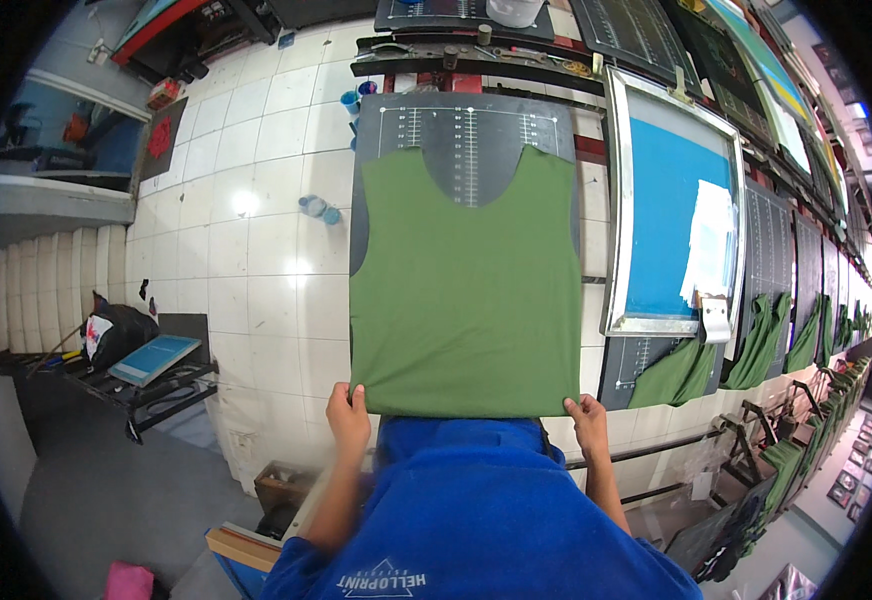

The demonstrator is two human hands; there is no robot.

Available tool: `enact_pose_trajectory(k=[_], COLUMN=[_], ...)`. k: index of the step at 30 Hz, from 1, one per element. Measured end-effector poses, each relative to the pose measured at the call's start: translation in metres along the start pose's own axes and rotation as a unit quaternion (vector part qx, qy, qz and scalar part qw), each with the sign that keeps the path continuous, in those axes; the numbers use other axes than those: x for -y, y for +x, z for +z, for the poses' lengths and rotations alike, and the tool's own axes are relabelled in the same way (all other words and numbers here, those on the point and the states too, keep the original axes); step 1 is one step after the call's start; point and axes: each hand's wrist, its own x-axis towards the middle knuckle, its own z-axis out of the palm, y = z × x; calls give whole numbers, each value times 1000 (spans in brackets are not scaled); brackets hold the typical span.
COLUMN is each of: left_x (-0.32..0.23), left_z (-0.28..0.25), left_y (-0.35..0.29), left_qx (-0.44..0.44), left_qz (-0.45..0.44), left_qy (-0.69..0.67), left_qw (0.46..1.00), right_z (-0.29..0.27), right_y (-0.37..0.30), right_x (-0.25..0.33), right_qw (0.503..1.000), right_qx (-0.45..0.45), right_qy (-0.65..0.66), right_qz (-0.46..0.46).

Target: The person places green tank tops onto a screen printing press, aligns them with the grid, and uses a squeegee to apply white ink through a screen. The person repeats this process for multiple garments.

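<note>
A green sleeveless shirt (466, 290) lies flat on a dark printing board (468, 130) marked with white ruler lines, its neckline toward the far end. My left hand (347, 415) grips the shirt's near left hem corner. My right hand (587, 418) pinches the near right hem corner. Both hands sit at the board's near edge, just above my blue top.
A metal-framed printing screen (676, 200) with blue mesh lies on the neighbouring board to the right. More boards with green shirts (761, 340) run off to the right. White floor tiles (256, 230) with a plastic bottle (316, 208) lie left. A low rack (156, 370) stands at lower left.
</note>
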Motion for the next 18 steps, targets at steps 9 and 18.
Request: enact_pose_trajectory(k=[9,18], left_x=[-51,-221], left_z=[13,99], left_y=[81,302], left_qx=[-80,-85], left_qz=[228,434], left_qy=[127,191], left_qw=[962,876], right_z=[2,80], right_y=[20,251], right_x=[169,330], right_qw=[938,726], right_qx=[63,-189], right_qy=[-317,-369], right_qz=[-125,-548])
